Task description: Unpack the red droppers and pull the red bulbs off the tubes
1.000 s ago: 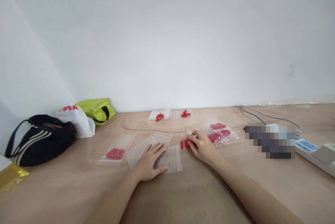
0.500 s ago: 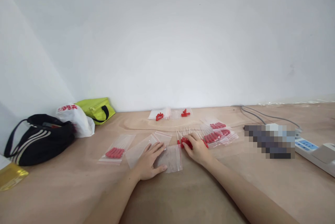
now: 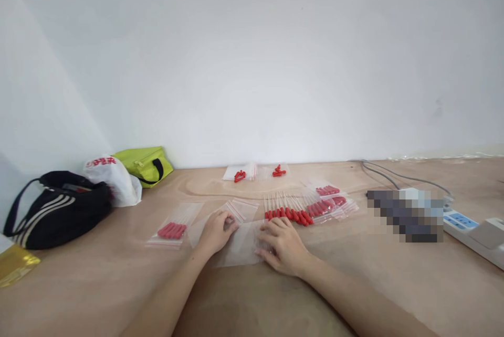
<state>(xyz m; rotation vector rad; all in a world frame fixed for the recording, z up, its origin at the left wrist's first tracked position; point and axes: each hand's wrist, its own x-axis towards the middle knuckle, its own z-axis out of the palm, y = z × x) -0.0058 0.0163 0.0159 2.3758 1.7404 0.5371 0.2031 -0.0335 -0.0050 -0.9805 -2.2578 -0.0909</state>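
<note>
My right hand [image 3: 284,246] has moved from the red-ended sticks [image 3: 294,215] to a clear bag [image 3: 244,245]
Its fingers lie parted; my left hand [image 3: 214,232] curls, whether pinching I can't tell

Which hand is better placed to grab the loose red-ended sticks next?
Right, most likely. The right hand is at the right side of the clear bag, with the loose red-ended sticks just beyond it. The left hand is at the bag's other side, farther from them.

Soft light brightens the wall [image 3: 252,74], fading toward its corners.
</note>
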